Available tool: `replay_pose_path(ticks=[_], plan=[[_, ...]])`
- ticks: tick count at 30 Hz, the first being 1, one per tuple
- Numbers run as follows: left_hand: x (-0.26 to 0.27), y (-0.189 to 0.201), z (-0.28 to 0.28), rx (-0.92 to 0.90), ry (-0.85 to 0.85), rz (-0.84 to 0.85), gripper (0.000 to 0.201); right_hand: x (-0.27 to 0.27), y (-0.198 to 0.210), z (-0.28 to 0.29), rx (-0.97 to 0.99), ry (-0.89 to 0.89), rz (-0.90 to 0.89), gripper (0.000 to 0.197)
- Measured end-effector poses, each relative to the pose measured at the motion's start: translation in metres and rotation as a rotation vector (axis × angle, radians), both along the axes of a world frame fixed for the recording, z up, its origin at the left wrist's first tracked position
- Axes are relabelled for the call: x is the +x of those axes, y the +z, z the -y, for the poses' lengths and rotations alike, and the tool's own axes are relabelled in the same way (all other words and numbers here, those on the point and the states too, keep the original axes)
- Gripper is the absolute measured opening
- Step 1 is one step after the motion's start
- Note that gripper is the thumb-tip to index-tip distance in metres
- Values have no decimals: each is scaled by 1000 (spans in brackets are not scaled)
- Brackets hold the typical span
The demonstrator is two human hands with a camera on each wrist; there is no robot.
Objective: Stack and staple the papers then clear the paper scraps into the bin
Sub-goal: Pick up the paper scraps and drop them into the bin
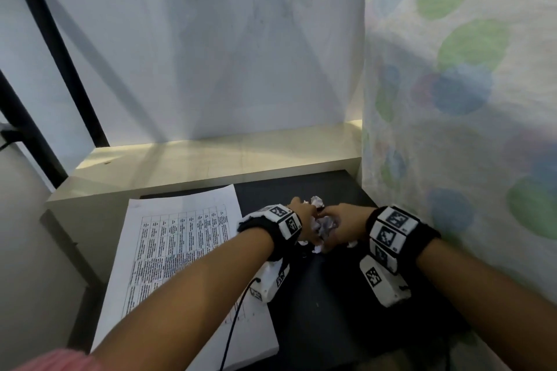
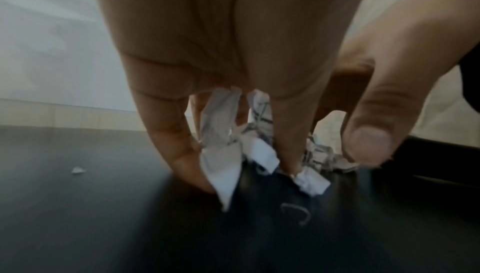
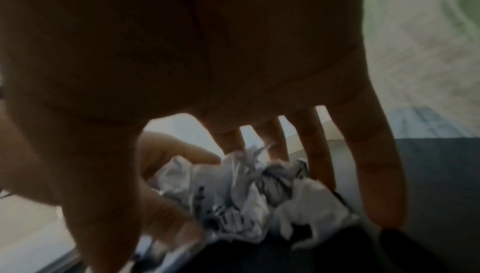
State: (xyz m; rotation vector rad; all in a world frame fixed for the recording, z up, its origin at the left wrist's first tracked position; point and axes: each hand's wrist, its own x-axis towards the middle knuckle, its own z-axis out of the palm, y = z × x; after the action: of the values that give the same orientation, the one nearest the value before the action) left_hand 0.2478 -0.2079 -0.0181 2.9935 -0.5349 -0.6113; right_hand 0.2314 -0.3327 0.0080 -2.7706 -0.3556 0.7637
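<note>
A heap of crumpled, printed paper scraps (image 1: 325,227) lies on the black table (image 1: 331,310), right of a stack of printed papers (image 1: 180,250). My left hand (image 1: 309,220) and right hand (image 1: 339,224) close in on the heap from either side. In the left wrist view the left hand (image 2: 259,164) points down with the scraps (image 2: 223,154) wedged between its curled fingers. In the right wrist view the right hand (image 3: 233,205) cups the scraps (image 3: 246,195) between thumb and spread fingers. No stapler or bin is in view.
A bent staple (image 2: 296,212) and a tiny loose scrap (image 2: 78,170) lie on the table near my left hand. A pale ledge (image 1: 211,166) runs along the table's far edge. A dotted curtain (image 1: 452,99) hangs close on the right.
</note>
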Motion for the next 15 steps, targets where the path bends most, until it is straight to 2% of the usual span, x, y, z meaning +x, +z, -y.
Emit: replay_pose_path(ticks=[3,5,7,10,15], plan=[[-7,6,-2,-25,-40,42,40,-7,-11,-4,-62,-29,116,69],[-13,12,-6,10,-69,58,34,-12,-15,-10,-113,-34,155,73],[-19,15,-13,64,-56,65,33,-18,-15,-15,-128,-30,186,64],[-24,21,-26,120,-11,46,28,-24,-12,-18,-72,-54,221,41],[-34,28,-49,148,18,69,18,-33,-9,-13,44,-131,175,29]])
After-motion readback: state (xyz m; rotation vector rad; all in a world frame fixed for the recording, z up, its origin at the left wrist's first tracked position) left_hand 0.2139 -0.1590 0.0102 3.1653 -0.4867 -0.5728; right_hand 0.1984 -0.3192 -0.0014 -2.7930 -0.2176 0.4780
